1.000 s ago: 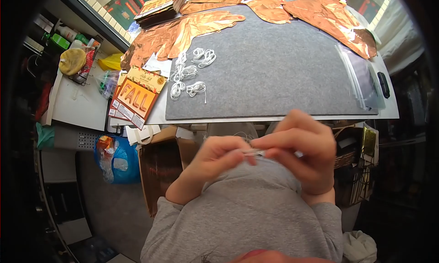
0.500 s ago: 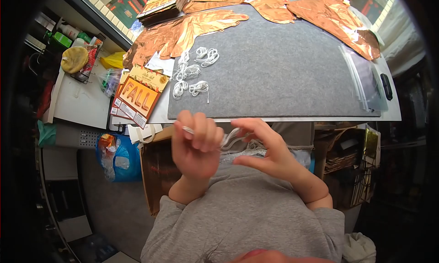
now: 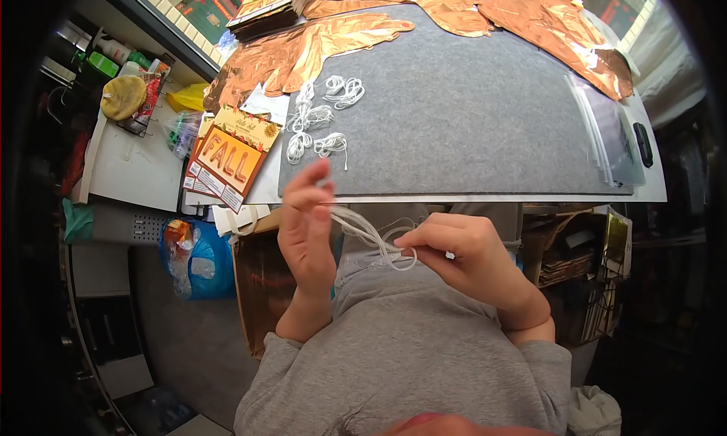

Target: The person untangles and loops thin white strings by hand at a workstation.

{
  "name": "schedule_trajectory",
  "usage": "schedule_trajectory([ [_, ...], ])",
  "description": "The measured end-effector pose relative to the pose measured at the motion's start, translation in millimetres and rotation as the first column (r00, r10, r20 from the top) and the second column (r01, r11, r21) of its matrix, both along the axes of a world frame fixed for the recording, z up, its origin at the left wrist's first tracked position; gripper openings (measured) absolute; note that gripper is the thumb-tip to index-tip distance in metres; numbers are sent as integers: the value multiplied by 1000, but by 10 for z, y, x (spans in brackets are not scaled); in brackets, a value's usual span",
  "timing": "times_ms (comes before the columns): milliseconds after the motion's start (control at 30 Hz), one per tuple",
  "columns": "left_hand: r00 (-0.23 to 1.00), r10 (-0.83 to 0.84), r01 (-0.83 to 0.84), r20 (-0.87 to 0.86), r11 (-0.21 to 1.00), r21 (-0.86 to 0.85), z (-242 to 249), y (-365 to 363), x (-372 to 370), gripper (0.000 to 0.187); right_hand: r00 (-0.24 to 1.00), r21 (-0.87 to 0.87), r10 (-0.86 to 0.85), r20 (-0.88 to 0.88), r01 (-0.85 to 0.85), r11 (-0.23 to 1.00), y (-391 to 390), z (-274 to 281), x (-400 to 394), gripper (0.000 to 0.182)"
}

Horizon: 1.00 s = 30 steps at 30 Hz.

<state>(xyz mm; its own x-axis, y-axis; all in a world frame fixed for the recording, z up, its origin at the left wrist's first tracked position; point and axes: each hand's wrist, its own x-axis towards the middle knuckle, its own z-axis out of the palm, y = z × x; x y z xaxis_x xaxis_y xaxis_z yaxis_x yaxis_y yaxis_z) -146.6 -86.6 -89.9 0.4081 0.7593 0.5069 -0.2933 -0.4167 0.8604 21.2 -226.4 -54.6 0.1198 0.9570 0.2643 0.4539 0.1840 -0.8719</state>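
A loose loop of several strands of white string (image 3: 363, 228) stretches between my hands, in front of my grey shirt. My left hand (image 3: 307, 235) is raised with its palm inward, the string caught at its curled fingers; exactly how the strands pass there is partly hidden. Lower and to the right, my right hand (image 3: 466, 250) pinches the other end of the loop between thumb and fingertips. Beyond my hands, several tied bundles of white string (image 3: 310, 118) lie on the left part of the grey felt mat (image 3: 469, 118).
Cards printed "FALL" (image 3: 231, 156) lie left of the mat, with a stack of cards (image 3: 269, 8) behind. Copper foil sheets (image 3: 545, 31) line the back. Clear plastic sleeves (image 3: 602, 137) rest at the right. A blue bag (image 3: 204, 262) stands lower left, beside a cardboard box (image 3: 261, 284).
My left fingers have loosened from a fist and turned upward. My right hand has closed from a spread pose into a pinch, and the string loop now spans openly between both hands.
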Motion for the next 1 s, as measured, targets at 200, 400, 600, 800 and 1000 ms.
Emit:
schedule_trajectory([
  [200, 955, -279, 279, 98, 960, 11, 47, -252, 151, 66, 957, 272, -149, 248, 78, 959, 184, 232, -20, 21],
  [400, 701, -615, 684, 360, 438, -584, -39, -268, 3, 62, 984, 184, -175, 42, 164, 969, 281, 82, 79, 19],
  [600, 693, -513, 652, 506, 147, -744, -134, -260, 60, 28, 972, 299, -233, -5, 224, 928, 333, -77, -33, 21],
  [800, 765, -319, 608, 559, 72, -791, -93, -192, 50, 23, 753, 587, -456, 474, 115, 801, 328, -381, -331, 27],
  [1000, 645, -146, 760, 750, 220, -611, 53, 144, -8, 27, 850, 554, -294, 437, 3, 833, 192, -344, -206, 36],
])
